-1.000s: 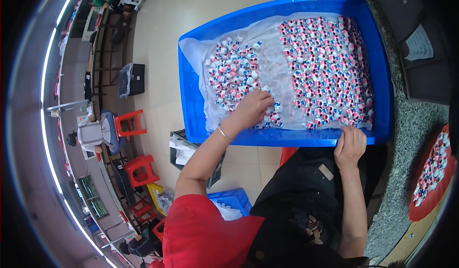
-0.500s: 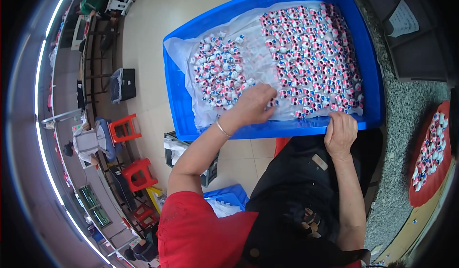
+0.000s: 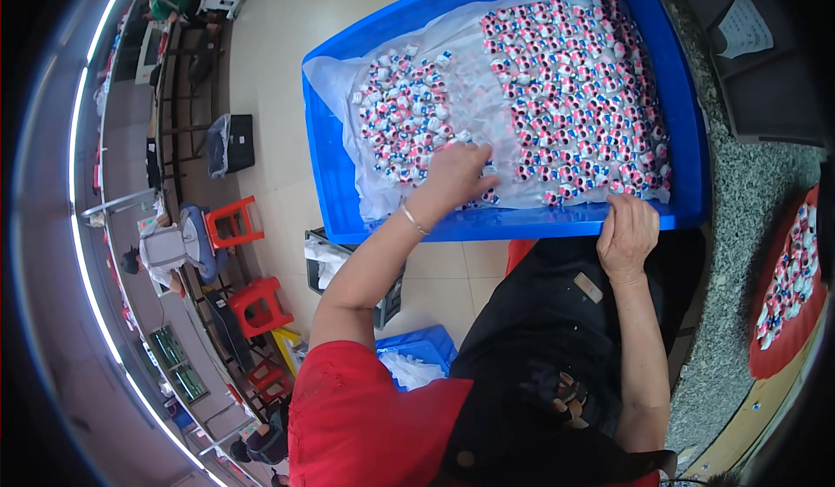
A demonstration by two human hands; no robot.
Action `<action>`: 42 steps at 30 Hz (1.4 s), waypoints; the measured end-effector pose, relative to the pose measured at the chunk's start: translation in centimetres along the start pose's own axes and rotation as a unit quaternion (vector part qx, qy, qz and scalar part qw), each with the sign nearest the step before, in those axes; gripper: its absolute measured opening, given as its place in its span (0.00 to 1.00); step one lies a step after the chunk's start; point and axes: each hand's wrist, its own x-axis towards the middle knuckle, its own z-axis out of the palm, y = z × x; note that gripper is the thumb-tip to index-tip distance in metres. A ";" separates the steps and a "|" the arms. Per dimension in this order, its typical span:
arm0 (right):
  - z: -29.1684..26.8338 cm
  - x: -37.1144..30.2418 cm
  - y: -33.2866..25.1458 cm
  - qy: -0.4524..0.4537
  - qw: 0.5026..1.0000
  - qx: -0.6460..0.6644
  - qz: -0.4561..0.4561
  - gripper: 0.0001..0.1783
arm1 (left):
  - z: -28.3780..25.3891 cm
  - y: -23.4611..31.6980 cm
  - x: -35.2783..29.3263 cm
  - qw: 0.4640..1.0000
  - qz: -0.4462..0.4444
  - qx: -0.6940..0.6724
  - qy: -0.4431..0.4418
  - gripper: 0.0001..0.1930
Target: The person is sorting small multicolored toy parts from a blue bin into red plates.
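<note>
A large blue tray lined with white sheeting lies in front of me. Small white, pink and blue figurines fill it in two groups: neat, tight rows on the right and a looser heap on the left. My left hand, with a bangle at the wrist, is over the lower right edge of the loose heap. Its thumb and forefinger are apart; its other fingers are partly hidden. A few figurines lie just below it. My right hand grips the tray's near rim, fingertips over the edge.
A speckled stone counter runs along the right, with a red dish of more figurines. Red stools, a black bin and a blue crate stand on the floor. People sit at benches far left.
My left hand has moved slightly left and up toward the loose heap, and its thumb has spread from the forefinger. My right hand stays on the rim. The view has shifted slightly.
</note>
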 end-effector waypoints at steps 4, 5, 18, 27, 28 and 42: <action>0.0 0.0 0.0 -0.004 1.000 -0.004 -0.003 0.08 | 2.0 0.8 0.8 1.000 -0.006 0.023 0.011 0.15; 0.0 0.0 0.0 -0.009 1.000 -0.003 -0.002 0.08 | 2.4 0.9 1.0 0.999 -0.013 0.049 -0.001 0.13; -0.1 0.1 0.0 0.008 1.000 0.003 -0.013 0.09 | -0.7 2.9 -0.9 0.942 -0.063 -0.323 -0.063 0.15; -0.1 0.0 0.1 0.000 1.000 0.013 -0.004 0.08 | -0.3 3.9 0.1 0.951 0.037 -0.296 -0.075 0.15; -0.1 0.0 0.1 0.000 1.000 0.015 -0.005 0.08 | 0.1 4.2 0.5 0.961 0.062 -0.258 -0.082 0.15; 0.0 0.0 0.1 0.003 1.000 0.010 -0.008 0.08 | 0.2 -1.0 0.0 0.988 0.063 -0.134 -0.045 0.10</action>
